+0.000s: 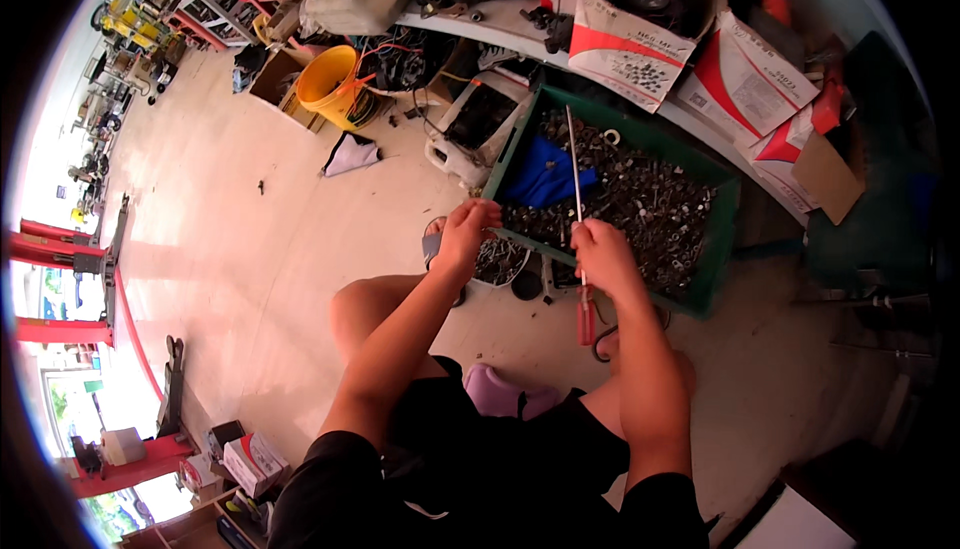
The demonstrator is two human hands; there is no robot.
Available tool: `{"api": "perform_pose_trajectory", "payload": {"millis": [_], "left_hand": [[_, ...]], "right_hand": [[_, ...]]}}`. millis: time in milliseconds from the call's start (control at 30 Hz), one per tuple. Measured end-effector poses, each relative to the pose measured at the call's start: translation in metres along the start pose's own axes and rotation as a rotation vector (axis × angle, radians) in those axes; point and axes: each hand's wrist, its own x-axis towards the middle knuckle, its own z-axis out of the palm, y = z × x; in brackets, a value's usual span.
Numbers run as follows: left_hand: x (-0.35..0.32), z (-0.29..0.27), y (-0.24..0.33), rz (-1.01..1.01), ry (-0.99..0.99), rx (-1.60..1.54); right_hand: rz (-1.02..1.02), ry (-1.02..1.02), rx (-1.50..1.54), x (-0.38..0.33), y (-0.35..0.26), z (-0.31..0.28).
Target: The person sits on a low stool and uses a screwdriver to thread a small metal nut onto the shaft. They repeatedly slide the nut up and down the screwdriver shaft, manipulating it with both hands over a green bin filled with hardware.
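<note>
My right hand (603, 254) is wrapped round the shaft of a long screwdriver (576, 171). Its red handle (586, 321) hangs below my fist, and the slim metal shaft runs up over a green bin (722, 239). Many loose bolts, nuts and washers (650, 189) fill the bin, with a blue cloth (548, 171) lying on them at the left. Just off the bin's near left corner, my left hand (468, 234) is closed, its fingertips pinched together. Whatever they hold, if anything, is too small to make out. Beside it stands a round container (503, 261) of small metal parts.
A yellow bucket (328, 89), an open cardboard box (275, 89) and a white jug-like container (478, 124) stand left of the bin. Behind it, a shelf carries red-and-white boxes (630, 54). A grey-white cloth (350, 153) lies on the floor. Beneath me is a pink stool (505, 394).
</note>
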Motion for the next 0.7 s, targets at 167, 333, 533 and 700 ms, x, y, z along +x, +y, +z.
{"api": "perform_pose_trajectory", "payload": {"millis": [167, 333, 533, 700], "left_hand": [[-0.02, 0.073, 0.039, -0.038, -0.484, 0.168], [-0.025, 0.113, 0.017, -0.397, -0.591, -0.173], [-0.031, 0.136, 0.024, -0.346, -0.503, -0.047], [-0.025, 0.138, 0.023, -0.399, -0.411, -0.143]], "right_hand": [[-0.182, 0.091, 0.272, 0.012, 0.012, 0.006], [-0.213, 0.237, 0.246, 0.015, 0.017, -0.003], [-0.149, 0.18, 0.22, 0.013, -0.001, -0.022], [-0.173, 0.189, 0.147, 0.022, -0.006, -0.019]]}}
